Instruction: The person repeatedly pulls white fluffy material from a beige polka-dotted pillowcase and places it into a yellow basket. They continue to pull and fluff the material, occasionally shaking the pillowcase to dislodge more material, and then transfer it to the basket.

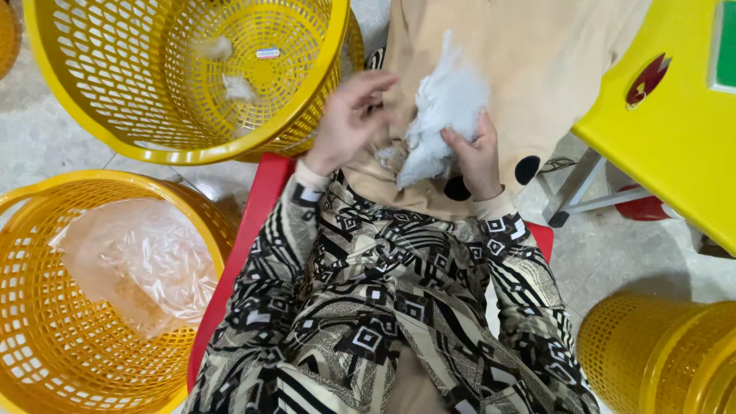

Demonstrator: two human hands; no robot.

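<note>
I see the right hand (477, 157) pinching a white stuffing tuft (441, 123) on beige fabric (529, 69) over the lap, while the left hand (349, 119) hovers just beside it, fingers loosely spread, holding nothing. Yellow baskets (192, 77) ring the red chair (257, 222) on a pale stone floor (606, 253); a yellow table (675, 130) stands at right.

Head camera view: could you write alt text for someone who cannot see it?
A seated person's right hand grips a clump of white stuffing over beige fabric on the lap; the left hand hovers beside it. Yellow baskets stand around.
</note>
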